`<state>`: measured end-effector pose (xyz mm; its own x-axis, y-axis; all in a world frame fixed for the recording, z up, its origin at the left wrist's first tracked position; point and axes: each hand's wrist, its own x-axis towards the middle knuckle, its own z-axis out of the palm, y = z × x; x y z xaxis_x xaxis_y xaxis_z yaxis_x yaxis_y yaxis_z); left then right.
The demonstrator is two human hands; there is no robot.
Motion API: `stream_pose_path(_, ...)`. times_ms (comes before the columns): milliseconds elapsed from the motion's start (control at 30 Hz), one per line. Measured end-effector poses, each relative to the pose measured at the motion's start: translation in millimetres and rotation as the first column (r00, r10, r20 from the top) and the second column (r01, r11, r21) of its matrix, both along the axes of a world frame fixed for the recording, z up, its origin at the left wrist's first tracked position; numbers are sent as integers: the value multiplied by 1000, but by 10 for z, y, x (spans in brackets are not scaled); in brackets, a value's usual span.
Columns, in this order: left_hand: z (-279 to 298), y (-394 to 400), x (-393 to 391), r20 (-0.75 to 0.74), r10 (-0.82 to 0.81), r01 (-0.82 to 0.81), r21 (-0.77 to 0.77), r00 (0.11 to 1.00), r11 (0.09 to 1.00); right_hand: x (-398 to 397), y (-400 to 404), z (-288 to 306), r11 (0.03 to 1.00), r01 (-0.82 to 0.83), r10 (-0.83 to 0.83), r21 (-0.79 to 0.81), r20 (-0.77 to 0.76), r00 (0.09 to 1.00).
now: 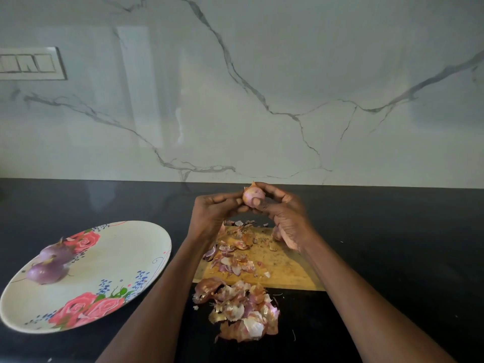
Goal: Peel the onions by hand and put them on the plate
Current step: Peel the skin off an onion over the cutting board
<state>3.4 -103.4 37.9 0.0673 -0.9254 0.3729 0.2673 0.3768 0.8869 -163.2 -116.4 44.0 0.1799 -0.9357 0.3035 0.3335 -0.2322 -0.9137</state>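
I hold a small pinkish onion with a dry pointed tip (252,195) in the air, above the far edge of the worn wooden cutting board (284,268). My left hand (214,210) pinches it from the left with curled fingers, and my right hand (284,213) grips it from the right, the thumb pressed on its front. Part of the onion is hidden behind my fingers, so I cannot tell how much skin it has.

Loose purple and brown onion skins (235,254) lie scattered on the board, and a bigger heap of dry onion peels (242,307) lies on the black glossy desk (392,258) just at the board's near edge. Something pale pink shows behind my right palm, but it is too hidden to name.

To the left, well apart from the board, stands an oval cream plate with red roses (110,260). Two peeled purple onions (47,271) lie on its left part, touching each other.

Behind the desk is a white marble wall with grey veins (262,87). A white switch panel (31,63) is cut off by the left edge. I can read no writing anywhere.
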Motion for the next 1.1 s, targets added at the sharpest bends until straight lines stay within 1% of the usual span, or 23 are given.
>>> stream_pose_path(67,-4,-11,10,-5,54,-54,-6,999,999,29,13,-7,1000,-16,16,-6,4,1000)
stream_pose_path(133,6,0,7,-13,60,-60,-8,998,998,36,7,-2,1000,-11,11,-13,0,1000)
stream_pose_path(300,54,71,-26,-67,-46,47,25,997,999,-4,-13,1,1000,8,-8,-17,-7,1000)
stream_pose_path(500,34,42,-26,-129,-58,69,81,990,994,-5,10,-9,1000,18,-18,-6,-15,1000)
stream_pose_path(567,25,36,-40,-153,-45,61,103,987,993,-2,21,-12,1000,6,-6,-6,-4,1000)
stream_pose_path(633,10,10,-60,-171,11,10,121,985,993,16,27,-6,1000,-10,10,-3,6,1000)
stream_pose_path(733,0,-14,-58,-185,32,-10,115,982,993,46,0,-3,1000,-5,5,-5,7,1000)
stream_pose_path(933,31,8,-74,-222,-48,71,98,974,993,10,-10,1,1000,7,-6,-15,2,1000)
stream_pose_path(1100,14,13,-65,-194,-27,45,88,981,995,22,-18,-6,1000,8,-8,-7,4,1000)
